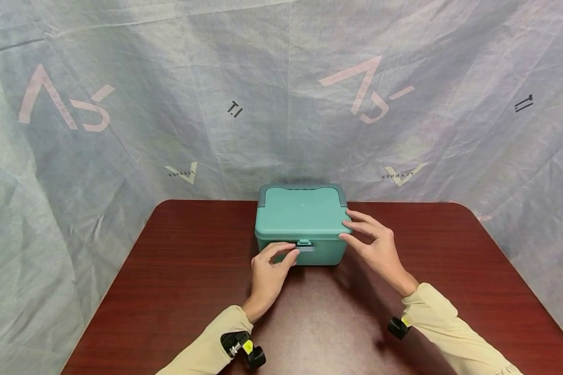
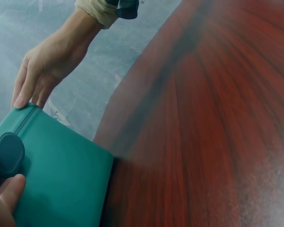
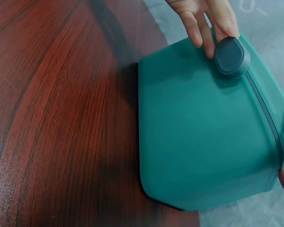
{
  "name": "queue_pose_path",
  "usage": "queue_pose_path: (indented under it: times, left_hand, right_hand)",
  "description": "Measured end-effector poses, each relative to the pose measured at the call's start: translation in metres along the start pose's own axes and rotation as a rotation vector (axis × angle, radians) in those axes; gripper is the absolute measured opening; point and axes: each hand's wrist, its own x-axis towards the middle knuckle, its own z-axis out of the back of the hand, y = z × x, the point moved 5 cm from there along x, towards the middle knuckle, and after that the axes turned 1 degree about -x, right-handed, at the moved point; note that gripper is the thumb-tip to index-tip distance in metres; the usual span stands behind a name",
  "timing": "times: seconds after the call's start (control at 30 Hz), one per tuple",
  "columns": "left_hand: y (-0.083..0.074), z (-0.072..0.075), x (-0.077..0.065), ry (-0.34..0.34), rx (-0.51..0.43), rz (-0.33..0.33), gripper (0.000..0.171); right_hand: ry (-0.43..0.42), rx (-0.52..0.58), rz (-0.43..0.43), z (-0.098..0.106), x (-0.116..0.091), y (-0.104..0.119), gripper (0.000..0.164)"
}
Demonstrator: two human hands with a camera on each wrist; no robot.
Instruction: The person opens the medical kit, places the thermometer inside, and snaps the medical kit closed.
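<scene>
A teal lidded box [image 1: 302,216] stands upright at the back middle of the table, its lid down. On its front is a grey-blue latch [image 1: 306,248], a dark rounded tab [image 3: 231,57] in the right wrist view. My left hand [image 1: 268,273] pinches the left end of this latch between thumb and forefinger. My right hand [image 1: 377,250] rests its thumb and nearly straight fingertips on the lid's right front corner. The left wrist view shows the right thumb [image 2: 22,97] on that corner, with the other fingertips hidden behind the box. The box's inside is hidden.
The box stands on a dark red wood-grain table [image 1: 192,281], near its far edge. A grey printed cloth [image 1: 281,104] hangs behind and along both sides. Black camera mounts [image 1: 241,348] sit on both wrists over pale sleeves.
</scene>
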Motion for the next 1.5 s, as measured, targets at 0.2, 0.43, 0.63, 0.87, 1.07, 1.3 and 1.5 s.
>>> queue_pose_path:
  times: [0.2,0.43,0.63,0.87,1.07,1.3,1.5]
  left_hand:
    - [0.020,-0.001,-0.002,-0.048,-0.036,0.021,0.015]
    - [-0.004,-0.001,-0.001,-0.084,-0.062,-0.015,0.012]
    - [-0.009,-0.003,0.000,-0.110,-0.012,-0.035,0.010]
    - [-0.012,-0.005,0.000,-0.139,0.034,-0.081,0.010]
    - [-0.017,-0.008,-0.002,-0.129,0.099,-0.114,0.015]
    - [-0.016,-0.011,-0.004,-0.130,0.144,-0.162,0.020]
    - [0.008,-0.012,-0.005,-0.120,0.176,-0.235,0.022]
  right_hand:
    - [0.003,0.005,-0.006,0.000,-0.001,0.001,0.034]
    - [0.003,0.024,0.000,-0.001,0.000,0.003,0.034]
    - [-0.013,0.022,0.029,0.000,-0.001,0.004,0.034]
    - [-0.013,0.027,0.024,-0.001,-0.001,0.004,0.034]
    - [-0.031,0.032,0.047,-0.001,-0.003,-0.001,0.035]
    - [-0.041,0.032,0.064,-0.002,-0.005,-0.004,0.035]
    - [-0.018,0.029,0.017,-0.001,-0.004,0.003,0.034]
